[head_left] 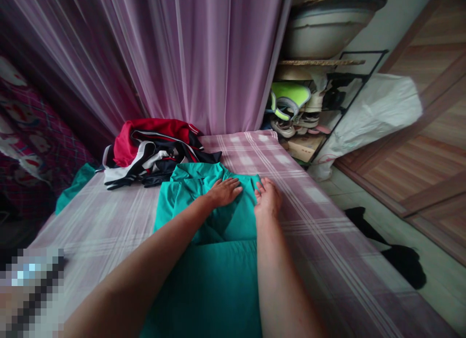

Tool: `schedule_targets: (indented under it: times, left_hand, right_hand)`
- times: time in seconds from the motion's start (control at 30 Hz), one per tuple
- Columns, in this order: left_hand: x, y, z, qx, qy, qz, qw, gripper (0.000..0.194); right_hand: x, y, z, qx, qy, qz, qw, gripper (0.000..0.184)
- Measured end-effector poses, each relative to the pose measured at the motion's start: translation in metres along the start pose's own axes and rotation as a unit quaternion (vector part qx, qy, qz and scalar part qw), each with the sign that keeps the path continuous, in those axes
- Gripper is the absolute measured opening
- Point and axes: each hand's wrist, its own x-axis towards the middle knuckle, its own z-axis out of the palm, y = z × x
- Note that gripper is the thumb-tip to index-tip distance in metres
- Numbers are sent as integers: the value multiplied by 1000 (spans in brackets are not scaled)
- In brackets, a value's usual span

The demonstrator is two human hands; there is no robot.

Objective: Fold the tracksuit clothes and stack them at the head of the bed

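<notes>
A teal garment (218, 270) lies on the checked bedcover, its near part smooth and its far end wrinkled and partly folded. Its exact kind does not show. My left hand (225, 191) rests flat on the far part, fingers stretched out to the right. At the garment's right edge, my right hand (268, 197) has its fingers curled, with the cloth edge at the fingertips. Just beyond the garment, to the left, sits a heap of red, black and white clothes (153, 151).
The pink-and-white checked bedcover (306, 260) spreads around the garment. A purple curtain (204, 61) hangs behind. At the right stand a shoe rack (345, 105), a white bag (378, 114) and a wooden door (437, 148). Black cloth (400, 260) lies on the floor.
</notes>
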Motion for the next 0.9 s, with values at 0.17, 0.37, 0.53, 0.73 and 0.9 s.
schedule_targets:
  times: [0.17, 0.37, 0.53, 0.73, 0.9]
  left_hand:
    - [-15, 18, 8, 8, 26, 114, 993, 55]
    - [-11, 22, 19, 57, 12, 87, 995, 56]
    - [8, 31, 16, 71, 33, 118, 990, 58]
    - [21, 35, 19, 47, -35, 77, 995, 58]
    - [2, 33, 1, 38, -24, 78, 996, 62]
  right_hand:
    - [1, -9, -3, 72, 33, 44, 996, 16]
    - [-3, -18, -4, 114, 48, 53, 991, 8]
    - [-7, -23, -2, 133, 53, 51, 988, 4]
    - [-6, -24, -1, 142, 51, 61, 987, 4]
    - [-1, -17, -3, 117, 28, 38, 992, 5]
